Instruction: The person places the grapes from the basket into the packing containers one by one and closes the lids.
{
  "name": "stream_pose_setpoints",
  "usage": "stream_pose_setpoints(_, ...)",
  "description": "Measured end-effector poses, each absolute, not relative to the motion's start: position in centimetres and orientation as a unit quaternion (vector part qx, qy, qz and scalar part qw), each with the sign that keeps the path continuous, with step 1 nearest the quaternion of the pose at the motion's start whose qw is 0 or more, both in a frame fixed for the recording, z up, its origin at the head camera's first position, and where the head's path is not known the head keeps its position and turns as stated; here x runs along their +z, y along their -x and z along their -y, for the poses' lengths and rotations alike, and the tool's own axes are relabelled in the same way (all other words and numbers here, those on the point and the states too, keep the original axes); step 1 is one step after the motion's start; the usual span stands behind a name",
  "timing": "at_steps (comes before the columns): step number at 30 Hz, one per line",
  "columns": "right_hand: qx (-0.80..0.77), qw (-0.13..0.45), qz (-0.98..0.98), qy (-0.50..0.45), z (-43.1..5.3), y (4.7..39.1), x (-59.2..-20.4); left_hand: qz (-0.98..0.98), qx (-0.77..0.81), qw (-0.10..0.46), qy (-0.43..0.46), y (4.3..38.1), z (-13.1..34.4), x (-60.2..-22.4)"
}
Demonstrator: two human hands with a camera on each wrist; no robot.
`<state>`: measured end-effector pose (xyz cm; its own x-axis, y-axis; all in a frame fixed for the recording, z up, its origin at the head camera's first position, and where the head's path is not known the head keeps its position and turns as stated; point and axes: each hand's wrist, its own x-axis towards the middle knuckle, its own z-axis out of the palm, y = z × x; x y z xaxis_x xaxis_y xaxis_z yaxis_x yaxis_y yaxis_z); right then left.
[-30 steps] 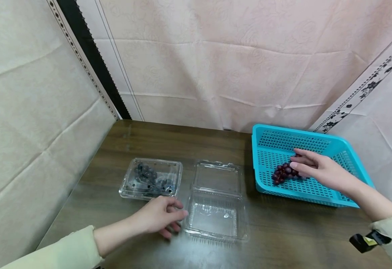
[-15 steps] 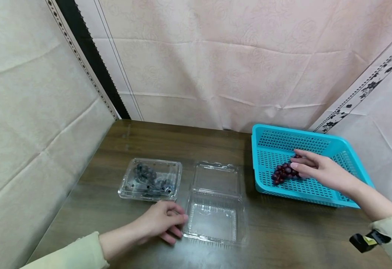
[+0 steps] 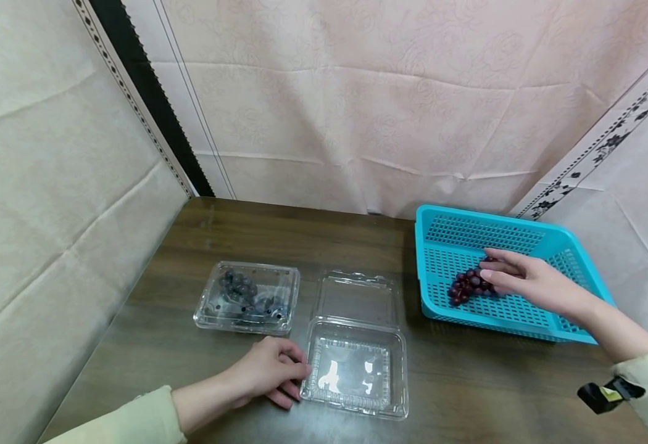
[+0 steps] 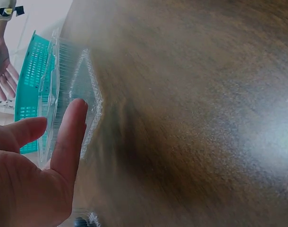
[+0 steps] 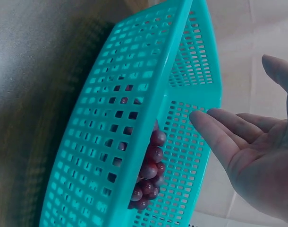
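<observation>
Creased, pale cloth hangs behind the bench [image 3: 346, 240], with a pinkish back cloth [image 3: 368, 123] bearing a faint rose pattern, a greyish-cream left cloth [image 3: 52, 216] and a whiter right cloth [image 3: 646, 209]. A black strip [image 3: 155, 98] slants down beside a dotted border on the left, while a dark floral border [image 3: 607, 145] slants on the right. The bench top is dark brown with wood grain, and a pale glare [image 4: 281, 142] shines off it.

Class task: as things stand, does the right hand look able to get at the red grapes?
Probably yes. The right hand is above the open-topped blue basket, and nothing visible stands between it and the red grapes.
</observation>
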<state>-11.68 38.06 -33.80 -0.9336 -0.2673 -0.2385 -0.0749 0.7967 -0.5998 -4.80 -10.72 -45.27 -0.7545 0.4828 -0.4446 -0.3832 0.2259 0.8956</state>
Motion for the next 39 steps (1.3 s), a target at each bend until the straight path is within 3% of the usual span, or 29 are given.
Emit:
stream_pose_setpoints(14, -0.170, 0.088, -0.969, 0.157, -39.6, 12.7, -33.8, -0.691, 0.633, 0.348, -0.016, 4.7, 10.7, -45.0)
stream_pose_setpoints(39, -0.042, 0.140, -0.964, 0.221, -40.6, 16.7, -36.1, -0.683, 0.637, 0.357, 0.012, 4.5, 10.3, -45.0)
